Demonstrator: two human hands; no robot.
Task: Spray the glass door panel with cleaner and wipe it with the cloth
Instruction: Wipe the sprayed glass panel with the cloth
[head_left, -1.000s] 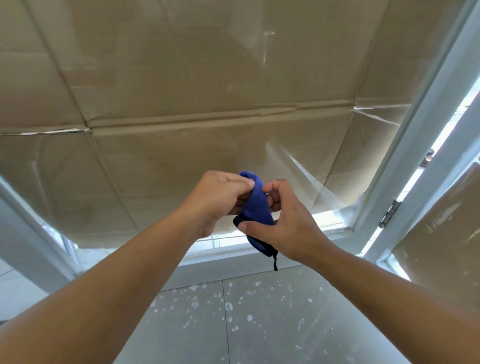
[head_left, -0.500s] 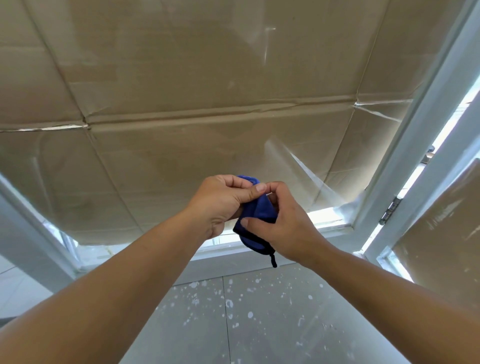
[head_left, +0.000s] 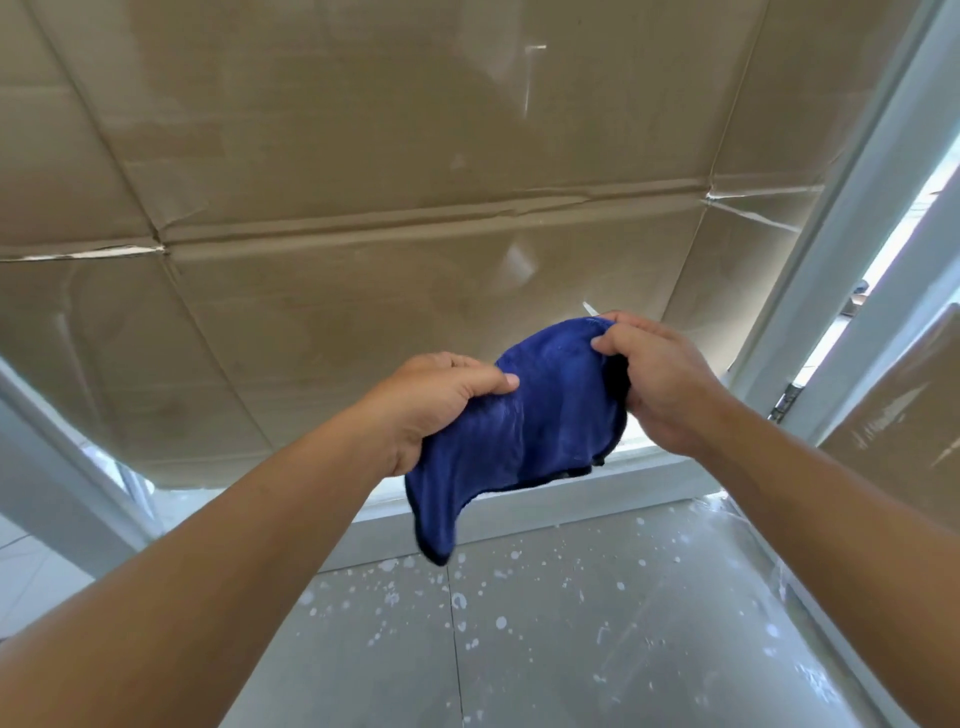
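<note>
A blue cloth (head_left: 540, 426) is stretched open between my two hands in front of the glass door panel (head_left: 363, 156). My left hand (head_left: 436, 400) grips its left edge, thumb on top. My right hand (head_left: 654, 379) pinches its upper right corner. One corner of the cloth hangs down below my left hand. Brown cardboard lies behind the glass, which shows faint reflections. No spray bottle is in view.
A white door frame (head_left: 852, 234) runs up the right side, with a hinge (head_left: 784, 400) and a bright gap beside it. Another cardboard-backed pane (head_left: 904, 415) stands at the far right. Grey floor tiles (head_left: 545, 634) speckled with white spots lie below.
The cloth was bunched up between my hands; now my hands have moved apart and spread it open. My right hand has risen to the right.
</note>
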